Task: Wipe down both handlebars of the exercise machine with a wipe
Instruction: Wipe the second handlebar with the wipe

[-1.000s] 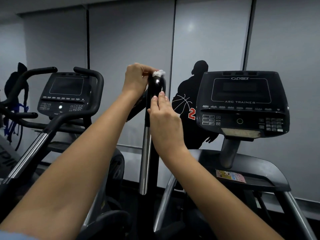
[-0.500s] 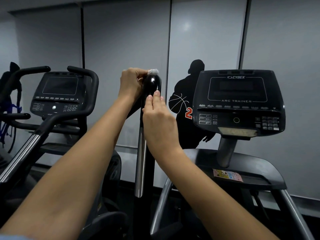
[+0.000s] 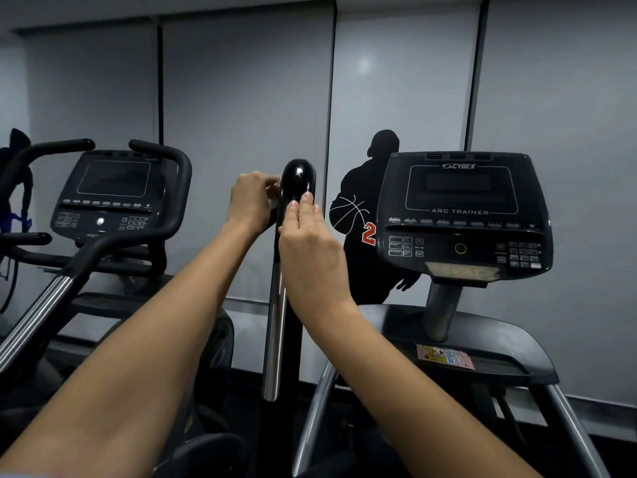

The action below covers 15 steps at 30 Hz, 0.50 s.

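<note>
**Both hands at the top of the upright handlebar**

I am looking down my two bare forearms at one black handlebar (image 3: pixel 298 181) that stands upright in the middle of the view, its rounded glossy cap at the top and a chrome tube (image 3: pixel 275 326) running down below the dark sleeve.

My left hand (image 3: pixel 253 198) is curled against the left side of the handlebar just under the cap. Its fingers are bunched tightly, a narrow grip, and I cannot see the wipe from here; whether it is folded inside those fingers I cannot tell.

My right hand (image 3: pixel 310 250) lies on the near side of the handlebar, lower than the left. Its fingers (image 3: pixel 305 201) are straight and held together, pointing up along the black sleeve and touching it, so this grip is flat and loose, closed around nothing.

To the right stands a console (image 3: pixel 462 208) marked CYBEX and ARC TRAINER, on a short post above a dark deck. To the left is a second machine (image 3: pixel 107 191) with its own screen and curved black bars. Behind, on the grey wall, is a black basketball player silhouette (image 3: pixel 365 219) with a red number.
</note>
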Available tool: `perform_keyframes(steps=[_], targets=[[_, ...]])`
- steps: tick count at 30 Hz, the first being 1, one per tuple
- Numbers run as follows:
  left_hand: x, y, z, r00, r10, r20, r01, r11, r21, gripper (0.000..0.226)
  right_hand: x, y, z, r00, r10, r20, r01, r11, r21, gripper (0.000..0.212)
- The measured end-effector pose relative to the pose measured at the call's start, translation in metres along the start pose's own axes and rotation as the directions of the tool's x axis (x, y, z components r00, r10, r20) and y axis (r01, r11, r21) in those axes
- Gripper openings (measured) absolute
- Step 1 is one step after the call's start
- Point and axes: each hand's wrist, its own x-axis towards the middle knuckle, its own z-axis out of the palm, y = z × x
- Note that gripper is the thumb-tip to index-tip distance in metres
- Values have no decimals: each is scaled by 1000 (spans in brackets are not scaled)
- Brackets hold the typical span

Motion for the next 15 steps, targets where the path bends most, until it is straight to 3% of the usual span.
perform_keyframes(steps=[3,5,9,12,15], targets=[[0,2,4,999,32,-21,-31,999,35,39,0,0,2,1000,7,3,-7,1000,4,55],[-4,-5,9,999,52,-14,-49,987,150,40,-1,-1,4,1000,6,0,-6,1000,10,55],[-23,-42,19,978,200,56,-207,903,378,8,-2,-1,2,1000,0,-12,1,1000,6,57],[-33,-67,18,974,194,113,-225,857,464,32,-2,-1,1,1000,6,3,-6,1000,12,57],[-30,-49,11,979,198,44,-198,886,419,10,-2,-2,2,1000,14,17,-15,1000,9,55]])
